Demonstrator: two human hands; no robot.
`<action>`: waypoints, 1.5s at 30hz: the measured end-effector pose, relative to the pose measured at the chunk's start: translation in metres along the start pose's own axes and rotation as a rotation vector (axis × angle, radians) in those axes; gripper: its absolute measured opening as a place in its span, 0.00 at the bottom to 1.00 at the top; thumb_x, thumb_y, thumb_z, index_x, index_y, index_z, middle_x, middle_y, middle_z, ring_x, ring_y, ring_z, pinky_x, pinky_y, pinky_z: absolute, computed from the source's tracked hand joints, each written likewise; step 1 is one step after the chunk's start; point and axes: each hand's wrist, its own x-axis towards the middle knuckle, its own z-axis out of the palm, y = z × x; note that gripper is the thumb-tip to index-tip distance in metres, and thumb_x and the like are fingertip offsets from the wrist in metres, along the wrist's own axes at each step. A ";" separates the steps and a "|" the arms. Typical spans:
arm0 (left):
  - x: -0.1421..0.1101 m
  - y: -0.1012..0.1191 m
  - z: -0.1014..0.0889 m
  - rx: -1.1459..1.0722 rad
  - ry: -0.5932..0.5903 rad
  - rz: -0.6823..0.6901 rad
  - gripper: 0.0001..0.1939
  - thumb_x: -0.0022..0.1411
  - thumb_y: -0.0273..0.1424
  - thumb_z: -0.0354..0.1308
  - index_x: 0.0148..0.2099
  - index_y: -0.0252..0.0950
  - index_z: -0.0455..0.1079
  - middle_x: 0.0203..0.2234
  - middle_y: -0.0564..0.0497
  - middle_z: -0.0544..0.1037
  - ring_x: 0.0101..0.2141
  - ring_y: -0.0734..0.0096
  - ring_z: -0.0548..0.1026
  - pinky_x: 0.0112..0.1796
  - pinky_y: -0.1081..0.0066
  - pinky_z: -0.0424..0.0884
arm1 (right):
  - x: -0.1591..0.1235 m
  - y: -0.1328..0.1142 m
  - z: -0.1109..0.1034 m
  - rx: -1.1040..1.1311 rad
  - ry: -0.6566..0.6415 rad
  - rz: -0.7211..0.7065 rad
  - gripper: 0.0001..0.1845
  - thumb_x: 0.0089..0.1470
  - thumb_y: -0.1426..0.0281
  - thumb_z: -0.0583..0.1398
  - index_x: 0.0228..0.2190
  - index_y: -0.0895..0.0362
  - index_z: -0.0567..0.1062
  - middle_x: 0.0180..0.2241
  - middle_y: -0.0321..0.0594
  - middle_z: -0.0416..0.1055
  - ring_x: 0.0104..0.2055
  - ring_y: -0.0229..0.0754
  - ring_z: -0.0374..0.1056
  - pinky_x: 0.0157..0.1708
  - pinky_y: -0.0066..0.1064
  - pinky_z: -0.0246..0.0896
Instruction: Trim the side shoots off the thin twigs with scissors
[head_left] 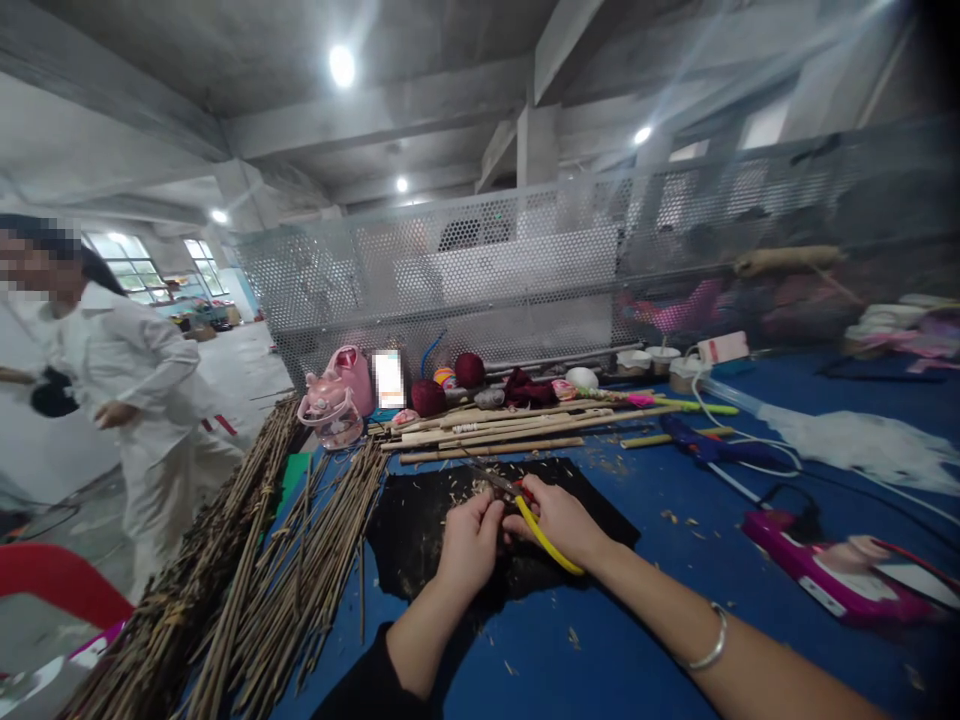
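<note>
Scissors with a long yellow handle loop (547, 540) and some red near the fingers are gripped in my right hand (559, 515). Their dark blades point to the upper left, over a black cloth (405, 520) strewn with pale chips. Close beside them, my left hand (469, 535) is closed in a pinch. What it holds is hidden by the fingers. To the left of the cloth, a spread of thin brown sticks (300, 570) lies on the blue table (600, 640).
A thick bundle of twigs (195, 560) lies along the table's left side. Bamboo rods (487, 430) and dark red yarn balls (429, 397) lie behind the cloth. At right are a glue gun (697, 447) and a magenta power strip (802, 565). A person (142, 400) stands at far left.
</note>
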 end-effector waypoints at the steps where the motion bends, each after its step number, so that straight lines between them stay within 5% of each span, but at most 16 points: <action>1: 0.000 0.001 0.000 -0.017 0.000 -0.010 0.15 0.59 0.39 0.45 0.33 0.34 0.68 0.16 0.54 0.66 0.17 0.77 0.63 0.18 0.79 0.59 | 0.000 0.000 0.000 0.000 0.001 0.005 0.19 0.43 0.52 0.57 0.28 0.54 0.61 0.21 0.35 0.68 0.22 0.37 0.63 0.20 0.24 0.45; 9: 0.005 -0.003 0.001 -0.199 0.050 -0.126 0.18 0.57 0.43 0.46 0.37 0.33 0.67 0.22 0.51 0.71 0.20 0.76 0.67 0.18 0.78 0.64 | -0.001 0.000 -0.002 -0.012 0.039 0.012 0.18 0.43 0.53 0.58 0.30 0.54 0.64 0.27 0.37 0.70 0.29 0.41 0.67 0.24 0.25 0.50; 14: 0.006 -0.007 0.002 -0.262 0.072 -0.196 0.20 0.55 0.44 0.49 0.37 0.31 0.67 0.24 0.49 0.74 0.20 0.75 0.69 0.20 0.76 0.67 | -0.002 -0.001 -0.004 -0.011 0.031 -0.106 0.21 0.42 0.54 0.59 0.34 0.55 0.63 0.33 0.40 0.68 0.33 0.42 0.65 0.29 0.28 0.52; 23: 0.001 0.000 0.005 -0.134 -0.018 -0.073 0.21 0.59 0.40 0.45 0.29 0.30 0.72 0.20 0.49 0.73 0.18 0.76 0.67 0.21 0.76 0.66 | -0.004 -0.003 -0.001 -0.067 0.041 -0.150 0.25 0.40 0.54 0.60 0.36 0.57 0.62 0.35 0.42 0.65 0.39 0.46 0.62 0.36 0.33 0.53; 29: -0.002 0.005 0.009 -0.136 0.014 -0.075 0.21 0.59 0.41 0.44 0.30 0.30 0.70 0.20 0.49 0.72 0.18 0.76 0.67 0.20 0.77 0.65 | -0.003 -0.002 0.004 -0.056 0.082 -0.190 0.23 0.42 0.52 0.58 0.32 0.56 0.60 0.31 0.42 0.66 0.34 0.45 0.64 0.32 0.32 0.54; 36: -0.002 0.003 0.007 -0.005 0.097 0.009 0.19 0.60 0.40 0.44 0.27 0.32 0.67 0.19 0.51 0.71 0.21 0.76 0.68 0.24 0.78 0.65 | -0.004 -0.004 0.004 0.006 0.007 -0.082 0.22 0.43 0.52 0.57 0.32 0.55 0.60 0.26 0.38 0.68 0.26 0.41 0.66 0.23 0.26 0.49; 45: -0.002 -0.003 0.010 -0.118 0.041 -0.085 0.17 0.59 0.42 0.44 0.28 0.34 0.62 0.17 0.55 0.66 0.15 0.79 0.64 0.16 0.78 0.64 | -0.003 -0.007 -0.001 -0.066 0.028 -0.045 0.22 0.43 0.51 0.57 0.32 0.55 0.62 0.25 0.38 0.69 0.25 0.40 0.66 0.22 0.25 0.46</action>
